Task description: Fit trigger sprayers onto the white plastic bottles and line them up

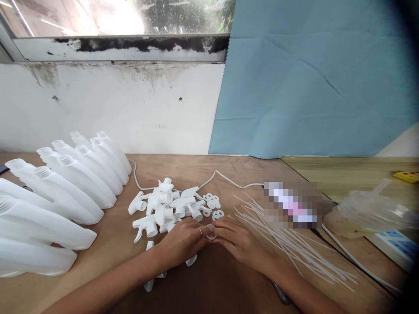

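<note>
My left hand (183,240), with a ring on one finger, is closed on a white trigger sprayer head (191,261), mostly hidden under the palm. Its round white collar (210,232) shows between the fingertips of both hands. My right hand (240,240) pinches at this collar from the other side; whether a washer is between the fingers I cannot tell. Just beyond my hands lies a pile of white trigger sprayer heads (163,213). Small white washers (212,201) lie to its right. A few more sprayer heads (149,284) lie partly hidden under my left forearm.
Several white bottles (78,192) without caps stand in rows at left. Thin white tubes (284,235) lie spread at right, beside a blurred-out device (293,205) with a white cable (225,178). A clear plastic cup (369,209) lies at far right. A dark object (281,294) is under my right forearm.
</note>
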Tool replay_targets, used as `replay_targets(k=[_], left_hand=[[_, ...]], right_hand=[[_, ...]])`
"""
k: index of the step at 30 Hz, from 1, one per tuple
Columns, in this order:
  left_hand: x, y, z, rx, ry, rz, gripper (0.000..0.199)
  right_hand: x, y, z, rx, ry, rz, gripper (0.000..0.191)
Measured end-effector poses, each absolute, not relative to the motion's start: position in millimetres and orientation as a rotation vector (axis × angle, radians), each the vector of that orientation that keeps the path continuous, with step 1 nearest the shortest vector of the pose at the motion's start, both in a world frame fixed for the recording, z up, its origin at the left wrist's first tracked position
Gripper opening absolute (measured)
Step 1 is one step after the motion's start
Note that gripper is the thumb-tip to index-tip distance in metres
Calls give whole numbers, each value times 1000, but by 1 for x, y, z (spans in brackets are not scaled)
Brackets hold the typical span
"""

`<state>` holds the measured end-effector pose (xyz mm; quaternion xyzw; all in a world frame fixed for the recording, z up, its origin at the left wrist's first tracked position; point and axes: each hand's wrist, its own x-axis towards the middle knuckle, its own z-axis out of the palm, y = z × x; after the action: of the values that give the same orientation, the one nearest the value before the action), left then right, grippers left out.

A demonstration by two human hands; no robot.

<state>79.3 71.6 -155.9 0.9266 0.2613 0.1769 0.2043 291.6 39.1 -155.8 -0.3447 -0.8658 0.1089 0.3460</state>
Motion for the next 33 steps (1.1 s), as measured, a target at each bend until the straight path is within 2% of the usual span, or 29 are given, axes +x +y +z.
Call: replay_targets(k=[7,10,14,16,19,23,27,29,31,33], left_hand=[[80,72,-160,2464,816,545,17],[81,71,-160,2430,805,577,19],[82,70,-155,2444,835,512,34],[81,69,-153,2450,836,484,31],[81,70,-152,2431,859,472,24],[82,71,-155,2401,868,499,32],[83,71,-156,2366,900,502,38],[83,71,-158,2342,910,505,38],[84,72,-160,2321,909,528,41],[84,73,-162,2315,901,558,43]], right_hand=[[290,32,-159,-1112,-2263,296,14],[286,28,-157,-1222,-2299,356,26],[280,27,-151,-1214,-2375,391,46],[280,27,-148,-1198,-2383,452,49],[284,26,-142,-1207,-2340,577,47],[304,33,-134,-1213,-2252,683,39],[346,51,-127,-1443,-2017,333,21],[371,60,-128,-1661,-2025,154,29],[394,66,-131,-1857,-2043,188,33],[410,70,-138,-1959,-2025,332,27]])
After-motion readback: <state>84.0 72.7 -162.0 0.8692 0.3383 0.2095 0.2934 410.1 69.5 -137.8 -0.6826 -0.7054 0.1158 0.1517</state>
